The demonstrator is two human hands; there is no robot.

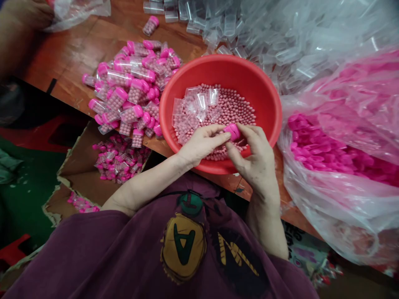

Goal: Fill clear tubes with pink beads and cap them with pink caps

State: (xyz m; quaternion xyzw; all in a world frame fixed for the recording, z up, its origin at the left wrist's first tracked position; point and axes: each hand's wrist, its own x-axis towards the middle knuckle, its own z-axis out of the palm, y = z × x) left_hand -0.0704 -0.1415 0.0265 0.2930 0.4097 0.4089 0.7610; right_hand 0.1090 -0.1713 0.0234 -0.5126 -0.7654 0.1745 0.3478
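Observation:
Over the front of a red bowl (168, 89), my left hand (204, 141) is closed around a small clear bottle, whose body its fingers mostly hide. On the bottle's end sits a bright pink cap (232, 132), pointing right. My right hand (257, 155) pinches at that cap, index finger against its top edge and thumb below. Inside the bowl lie many small pink beads (235, 106). Several clear open bottles (198, 104) rest on the beads at the left side of the bowl.
Capped bead-filled bottles (131, 83) are piled left of the bowl; more fill a cardboard box (76, 160) below the table edge. Clear empty bottles (249, 29) heap at the back. A plastic bag (311, 187) of pink caps (324, 145) stands right. Another person's hand (31, 14) is upper left.

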